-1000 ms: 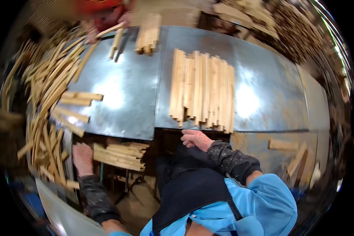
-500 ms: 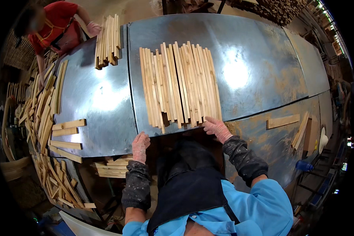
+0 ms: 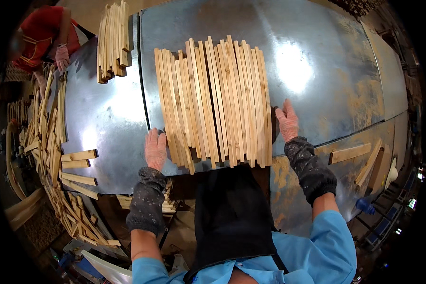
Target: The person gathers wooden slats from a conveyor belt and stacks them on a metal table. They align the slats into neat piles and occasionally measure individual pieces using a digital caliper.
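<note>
A row of pale wooden strips lies side by side on the metal table, their ends uneven at top and bottom. A dark gap runs lengthwise near the row's middle. To the left of the row, my left hand, in a pinkish glove, is open with fingers pointing away from me. On the opposite side my right hand, gloved the same way, is open beside the outermost strip, thumb toward the wood. Neither hand holds anything. Whether the fingertips touch the strips I cannot tell.
A smaller strip bundle lies at the far left, near a person in red whose gloved hands are over a jumbled strip pile. Short boards lie at left, another board at right. A seam splits the tabletop.
Both my hands have moved away from the row's near edge, forward to its left and right sides. My right hand has left the near strip ends. The co-worker has shifted toward the pile.
</note>
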Demonstrator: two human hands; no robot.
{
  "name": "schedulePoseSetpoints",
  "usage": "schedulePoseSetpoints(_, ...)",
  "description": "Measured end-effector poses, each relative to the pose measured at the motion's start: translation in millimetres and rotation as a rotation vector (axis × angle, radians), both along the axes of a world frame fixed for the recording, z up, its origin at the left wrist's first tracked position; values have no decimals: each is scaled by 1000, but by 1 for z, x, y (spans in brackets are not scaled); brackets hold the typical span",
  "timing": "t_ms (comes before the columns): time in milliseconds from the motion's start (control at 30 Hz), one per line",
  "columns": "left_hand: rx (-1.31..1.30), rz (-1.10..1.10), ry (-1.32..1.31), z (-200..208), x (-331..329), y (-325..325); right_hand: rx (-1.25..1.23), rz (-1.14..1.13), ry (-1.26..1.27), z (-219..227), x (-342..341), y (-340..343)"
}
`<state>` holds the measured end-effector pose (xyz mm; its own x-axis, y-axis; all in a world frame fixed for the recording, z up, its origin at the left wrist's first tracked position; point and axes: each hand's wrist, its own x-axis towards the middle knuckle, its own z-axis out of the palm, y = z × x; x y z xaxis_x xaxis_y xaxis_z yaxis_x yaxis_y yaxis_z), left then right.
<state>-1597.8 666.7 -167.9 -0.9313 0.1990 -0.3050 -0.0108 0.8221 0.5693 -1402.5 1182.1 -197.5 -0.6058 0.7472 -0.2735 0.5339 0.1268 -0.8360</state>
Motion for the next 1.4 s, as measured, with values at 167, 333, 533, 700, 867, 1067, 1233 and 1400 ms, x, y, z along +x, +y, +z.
schedulePoseSetpoints(167,-224,-79,-5,-45,-45,15,41,-87,180,-22,-32,0)
schedulePoseSetpoints(333,-288,-134,37,-49,-46,41,-103,109,171,5,-53,-52)
schedulePoseSetpoints(533,-243,-129,49,-48,-48,45,-230,78,218,-1,-59,-51)
schedulePoseSetpoints(700,-233,4,221,-8,-16,84,274,207,-82,19,-83,-42)
schedulePoseSetpoints(867,-126,-440,309,31,74,162,543,528,98,66,-174,-53)
schedulePoseSetpoints(1067,-96,-374,311,0,111,185,556,722,-130,55,-313,-70)
schedulePoseSetpoints(1233,-129,-396,278,-5,113,182,645,821,-321,38,-346,-76)
schedulePoseSetpoints(1400,-123,-408,284,-7,113,181,611,825,-424,46,-359,-74)
